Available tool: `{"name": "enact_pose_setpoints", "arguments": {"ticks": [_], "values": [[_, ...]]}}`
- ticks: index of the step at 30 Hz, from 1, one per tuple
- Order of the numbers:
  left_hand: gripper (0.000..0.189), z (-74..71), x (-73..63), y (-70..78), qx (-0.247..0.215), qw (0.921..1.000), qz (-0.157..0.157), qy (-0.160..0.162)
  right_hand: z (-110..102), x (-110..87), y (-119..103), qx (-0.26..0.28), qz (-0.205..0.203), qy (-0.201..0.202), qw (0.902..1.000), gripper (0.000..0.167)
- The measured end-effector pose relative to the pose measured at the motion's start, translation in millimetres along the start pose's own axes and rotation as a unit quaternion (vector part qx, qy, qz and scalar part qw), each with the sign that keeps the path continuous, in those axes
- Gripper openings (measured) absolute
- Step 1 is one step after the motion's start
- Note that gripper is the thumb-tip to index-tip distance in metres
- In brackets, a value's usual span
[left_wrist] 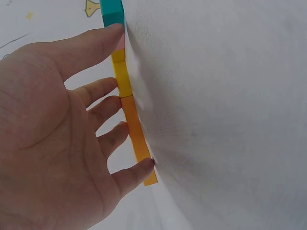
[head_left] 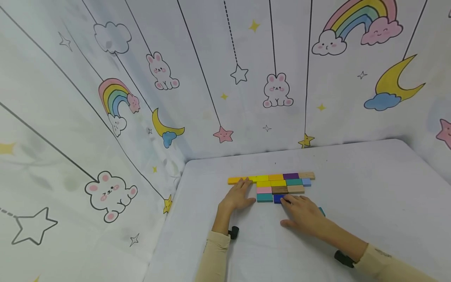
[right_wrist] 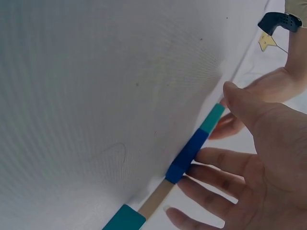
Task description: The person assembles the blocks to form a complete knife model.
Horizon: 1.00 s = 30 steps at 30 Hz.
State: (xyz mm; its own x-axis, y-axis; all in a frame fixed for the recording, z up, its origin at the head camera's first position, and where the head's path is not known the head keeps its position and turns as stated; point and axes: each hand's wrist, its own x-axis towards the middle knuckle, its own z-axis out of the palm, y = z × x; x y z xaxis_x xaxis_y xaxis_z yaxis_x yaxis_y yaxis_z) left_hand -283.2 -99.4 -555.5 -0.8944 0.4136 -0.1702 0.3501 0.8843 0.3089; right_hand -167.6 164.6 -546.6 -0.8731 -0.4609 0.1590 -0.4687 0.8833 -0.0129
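Note:
Flat coloured wooden blocks lie in rows on the table. My left hand (head_left: pixel 238 196) rests with spread fingers at the left side of the group. Its fingertips touch the long orange block (left_wrist: pixel 133 124) and a yellow block (left_wrist: pixel 123 79), while the thumb reaches toward the teal block (head_left: pixel 264 197) in the front row. With my right hand (head_left: pixel 305 213), I touch the dark blue block (head_left: pixel 278 199) using extended fingers, the thumb held apart. In the head view this blue block lies just right of the teal one, a thin gap between them, its right end hidden by fingers.
Behind the front row are pink (head_left: pixel 264 190), dark brown (head_left: pixel 280 190) and tan (head_left: pixel 296 189) blocks. A purple block (head_left: pixel 290 176) is in the back row. Another teal block (head_left: pixel 322 211) shows past my right hand. Printed cloth walls (head_left: pixel 197 117) border the white table (head_left: pixel 370 188).

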Motion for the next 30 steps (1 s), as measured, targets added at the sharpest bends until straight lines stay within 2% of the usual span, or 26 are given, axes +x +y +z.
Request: {"name": "enact_pose_setpoints", "arguments": {"ticks": [10, 18, 30], "values": [[0.076, 3.7, 3.3, -5.7, 0.000, 1.0000, -0.001, 0.000, 1, 5.3, -1, -0.006, -0.011, 0.009, 0.9999, 0.081], [0.074, -0.7, 0.0, -1.8, -0.007, 1.0000, 0.005, -0.004, 2, 7.9, 1, -0.011, -0.009, 0.006, 0.9999, 0.081], [0.071, -8.2, -8.8, 7.6, 0.007, 0.9999, 0.010, 0.010, 4, 8.6, 3, 0.004, 0.005, -0.017, 0.9998, 0.082]]}}
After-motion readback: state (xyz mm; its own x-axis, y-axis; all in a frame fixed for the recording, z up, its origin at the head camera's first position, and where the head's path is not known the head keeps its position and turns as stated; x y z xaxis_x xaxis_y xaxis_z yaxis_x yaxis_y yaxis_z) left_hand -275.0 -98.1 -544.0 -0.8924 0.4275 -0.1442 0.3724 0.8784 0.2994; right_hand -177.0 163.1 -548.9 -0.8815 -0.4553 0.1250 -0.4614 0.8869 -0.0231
